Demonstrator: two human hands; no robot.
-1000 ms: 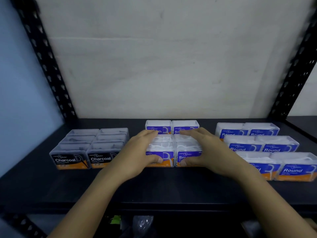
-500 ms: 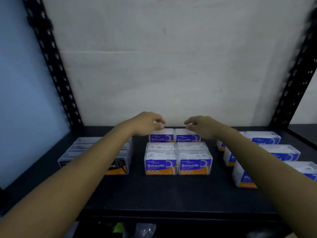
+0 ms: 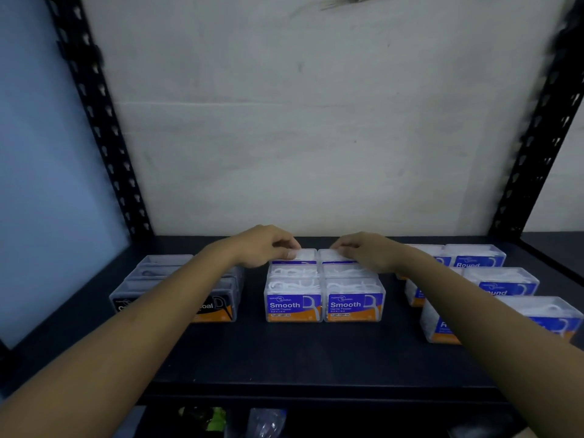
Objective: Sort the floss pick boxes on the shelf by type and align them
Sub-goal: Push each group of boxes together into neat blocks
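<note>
Head view: my left hand (image 3: pixel 265 248) curled, pinching left rear clear-plastic Smooth box (image 3: pixel 305 256); right hand (image 3: pixel 363 251) same on right rear Smooth box (image 3: pixel 328 256), mid black metal shelf (image 3: pixel 316 352) near back edge. Smoky-grey Charcoal boxes (image 3: pixel 164 263) left end, clear Round boxes (image 3: pixel 502 281) right end, staggered. Sorting seems done; squaring remains.

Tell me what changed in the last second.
Both hands let go of the front boxes and reached back: left hand now curls on the back left box, right hand on the back right box. Charcoal boxes and Round boxes stayed put.
</note>
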